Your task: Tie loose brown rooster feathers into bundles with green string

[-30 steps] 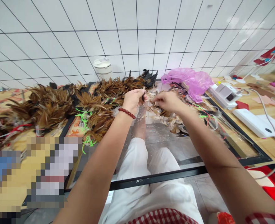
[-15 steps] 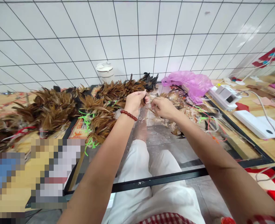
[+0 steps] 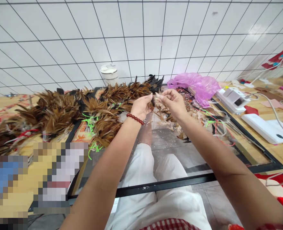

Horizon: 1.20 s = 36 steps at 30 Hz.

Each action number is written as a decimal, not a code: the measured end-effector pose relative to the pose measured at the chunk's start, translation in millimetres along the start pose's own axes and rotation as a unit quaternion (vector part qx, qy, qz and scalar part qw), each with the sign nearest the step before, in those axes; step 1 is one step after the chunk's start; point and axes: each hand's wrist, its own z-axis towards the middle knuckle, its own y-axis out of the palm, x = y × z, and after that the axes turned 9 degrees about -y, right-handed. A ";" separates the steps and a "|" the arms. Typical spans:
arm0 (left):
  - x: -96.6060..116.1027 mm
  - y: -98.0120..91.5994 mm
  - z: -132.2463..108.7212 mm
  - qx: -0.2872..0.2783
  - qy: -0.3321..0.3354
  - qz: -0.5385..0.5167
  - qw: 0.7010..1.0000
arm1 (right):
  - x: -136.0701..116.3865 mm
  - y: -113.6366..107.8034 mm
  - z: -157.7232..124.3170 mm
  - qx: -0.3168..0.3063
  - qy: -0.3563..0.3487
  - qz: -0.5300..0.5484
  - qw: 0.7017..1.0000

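Two pinch grips, left hand [image 3: 143, 107] closed on dark feathers [image 3: 153, 102], right hand [image 3: 172, 101] on wispy pale feathers [image 3: 157, 96] just beside, layered brown plumes [image 3: 56, 107] leftward, one crinkled bag [image 3: 196, 85] beyond right, one clear pane [image 3: 171, 142] beneath

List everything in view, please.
Tiled wall: one, white, back
Lidded cup: one, white, by wall
Feather bundles: several, brown, black, left, back
Strings: many, bright green, among feathers
Loose feathers: uncountable, pale brown, centre right
Plastic bag: one, purple, back right
Framed panel: one, clear, black-edged, centre
Flat cases: two, white, right
Corded device: apparently one, white, right
Scraps: uncountable, mixed colours, right
Patterned piece: one, mostly red, far right
Tabletop: count unclear, tan, both sides
Bracelet: one, dark red, left wrist
Trousers: one pair, white, bottom
Left hand: one, bare, centre
Right hand: one, bare, centre
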 end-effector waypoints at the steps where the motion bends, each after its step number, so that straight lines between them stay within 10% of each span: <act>1: -0.1 0.2 -0.5 -0.012 -0.007 -0.006 1.000 | 0.4 0.2 -0.1 0.001 -0.003 -0.001 1.000; 12: -4.5 8.6 -5.8 -0.052 0.015 0.000 0.999 | 2.0 -3.5 -2.8 -0.090 0.011 -0.123 0.988; 14: -1.1 7.8 -4.3 -0.022 0.040 -0.019 0.999 | -0.6 -12.5 0.6 -0.196 0.029 -0.277 0.940; 18: 7.7 4.4 -2.4 0.014 0.071 -0.065 0.995 | -8.3 -25.9 4.9 -0.418 0.057 -0.507 0.751; 24: 10.9 3.4 -3.3 0.012 0.046 -0.068 0.997 | -9.9 -19.6 -0.8 -0.518 0.088 -0.532 0.664; 26: 10.4 4.3 -4.9 0.007 0.042 -0.053 0.998 | -11.3 -20.3 0.1 -0.526 0.067 -0.509 0.678; 29: 9.0 5.9 -7.3 0.001 0.038 -0.015 0.999 | -16.6 -27.7 6.8 -0.475 0.066 -0.408 0.777; 33: 4.9 7.5 -7.4 0.009 0.049 0.039 0.998 | -19.1 -36.0 15.6 -0.287 0.084 -0.245 0.922; 36: 1.3 7.1 -5.7 0.016 0.046 0.083 0.995 | -13.5 -32.7 16.3 -0.153 0.069 -0.162 0.972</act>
